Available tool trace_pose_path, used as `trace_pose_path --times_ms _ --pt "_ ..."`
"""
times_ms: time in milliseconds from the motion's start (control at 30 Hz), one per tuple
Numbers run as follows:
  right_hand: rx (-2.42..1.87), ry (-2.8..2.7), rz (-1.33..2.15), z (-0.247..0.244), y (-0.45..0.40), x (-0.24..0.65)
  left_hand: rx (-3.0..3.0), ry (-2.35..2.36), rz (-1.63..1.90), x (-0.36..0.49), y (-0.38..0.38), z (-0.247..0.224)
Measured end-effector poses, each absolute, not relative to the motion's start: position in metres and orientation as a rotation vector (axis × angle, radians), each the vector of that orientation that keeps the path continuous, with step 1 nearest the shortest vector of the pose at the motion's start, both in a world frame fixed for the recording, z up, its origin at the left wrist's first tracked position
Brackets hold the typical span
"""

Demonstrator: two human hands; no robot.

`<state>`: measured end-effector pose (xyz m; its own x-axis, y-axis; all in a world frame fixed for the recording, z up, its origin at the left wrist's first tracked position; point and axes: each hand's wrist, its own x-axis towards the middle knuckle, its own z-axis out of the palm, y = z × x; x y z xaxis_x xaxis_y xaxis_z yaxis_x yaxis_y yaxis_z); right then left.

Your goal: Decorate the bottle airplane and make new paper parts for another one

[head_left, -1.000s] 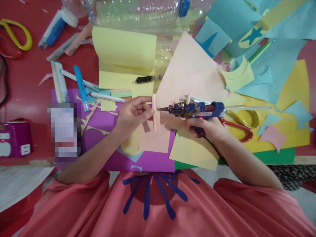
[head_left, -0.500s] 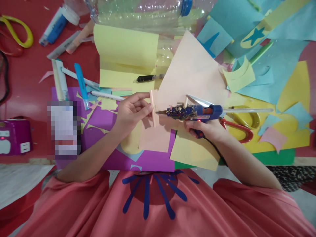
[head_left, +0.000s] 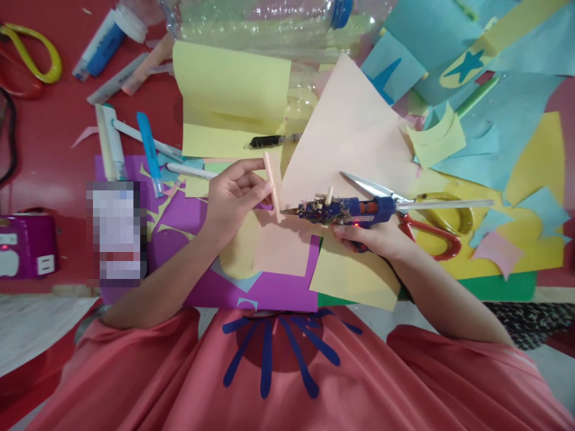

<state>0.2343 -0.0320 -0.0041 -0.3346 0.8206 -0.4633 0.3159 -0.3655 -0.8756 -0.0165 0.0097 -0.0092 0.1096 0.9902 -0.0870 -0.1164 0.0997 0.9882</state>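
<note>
Between thumb and fingers, my left hand (head_left: 240, 194) pinches a thin rolled strip of peach paper (head_left: 272, 187), held tilted above the papers. My right hand (head_left: 371, 236) is wrapped round the handle of a blue hot glue gun (head_left: 345, 209), its front crusted with scraps. The gun's nozzle points left and meets, or nearly meets, the strip's lower end. A clear glue stick (head_left: 449, 204) juts from the gun's back. Under both hands lie a peach sheet (head_left: 287, 251) and a larger peach sheet (head_left: 345, 126).
Scissors with red and yellow handles (head_left: 431, 230) lie just beyond my right hand. A black pen (head_left: 267, 141) rests on yellow paper (head_left: 231, 84). Markers (head_left: 148, 143) and a phone (head_left: 117, 233) sit at left. A clear plastic bottle (head_left: 251, 18) lies at the back.
The peach strip has shifted slightly left and up and now leans more. The glue gun has moved a little left and down, its nozzle going from the strip's middle to its lower end.
</note>
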Motion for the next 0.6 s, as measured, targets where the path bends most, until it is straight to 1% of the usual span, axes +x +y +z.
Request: trace_pose_path --times_ms 100,433,600 --pt "-1.510 -1.444 1.832 -0.002 -0.032 0.232 1.111 1.089 1.147 -0.019 0.010 -0.014" --pt "-1.529 -1.363 1.871 0.002 -0.030 0.235 1.184 1.145 1.178 -0.022 0.014 -0.020" --pt "-1.339 -1.242 1.956 0.005 -0.028 0.239 1.099 1.150 1.108 -0.018 0.011 -0.010"
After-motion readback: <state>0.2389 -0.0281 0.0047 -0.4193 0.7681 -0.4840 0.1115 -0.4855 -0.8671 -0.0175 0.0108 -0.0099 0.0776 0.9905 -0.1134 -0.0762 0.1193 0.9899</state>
